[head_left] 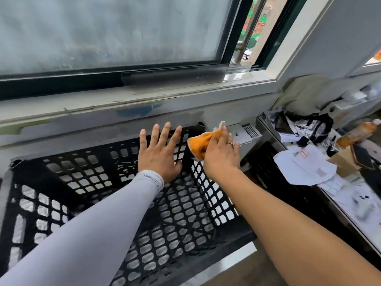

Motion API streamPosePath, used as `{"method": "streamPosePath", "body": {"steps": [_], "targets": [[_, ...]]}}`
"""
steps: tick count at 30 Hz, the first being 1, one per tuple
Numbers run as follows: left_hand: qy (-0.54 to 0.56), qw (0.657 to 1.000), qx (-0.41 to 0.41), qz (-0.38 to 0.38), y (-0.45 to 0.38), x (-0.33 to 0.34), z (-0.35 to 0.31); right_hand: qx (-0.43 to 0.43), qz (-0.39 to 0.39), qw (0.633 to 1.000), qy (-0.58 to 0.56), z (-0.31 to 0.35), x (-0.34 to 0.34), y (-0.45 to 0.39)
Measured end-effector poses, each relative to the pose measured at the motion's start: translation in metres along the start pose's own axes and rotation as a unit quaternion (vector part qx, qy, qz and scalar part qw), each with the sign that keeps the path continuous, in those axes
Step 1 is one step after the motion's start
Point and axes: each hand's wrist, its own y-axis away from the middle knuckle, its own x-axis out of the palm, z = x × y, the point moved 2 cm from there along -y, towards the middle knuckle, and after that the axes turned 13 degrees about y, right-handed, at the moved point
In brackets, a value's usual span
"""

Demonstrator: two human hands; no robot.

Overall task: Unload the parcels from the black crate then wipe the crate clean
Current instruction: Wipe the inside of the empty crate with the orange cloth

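Black lattice plastic forms the crate (pixel 115 203), which sits below the window sill (pixel 144 100) with no parcels in it. The left hand (pixel 159 153) presses flat, fingers (pixel 165 133) spread straight, against the far wall. The right hand (pixel 221 155) holds an orange cloth (pixel 199 144) on the crate's right corner. White parcels (pixel 305 168) lie on the bench (pixel 350 203) beside it.

frosted sliding window (pixel 107 32) partly open | pale sill (pixel 185 89) | cluttered side table (pixel 329 195) right
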Motion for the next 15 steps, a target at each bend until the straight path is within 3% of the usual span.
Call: {"method": "streamPosePath", "body": {"steps": [3, 15], "targets": [[0.001, 1.0, 0.003, 0.001, 0.0, -0.001, 0.001, 0.009, 0.023, 0.997, -0.066, 0.003, -0.009, -0.014], [-0.001, 1.0, 0.007, 0.014, -0.001, -0.002, 0.004, 0.029, -0.034, 0.998, -0.038, 0.01, -0.01, -0.023]]}}
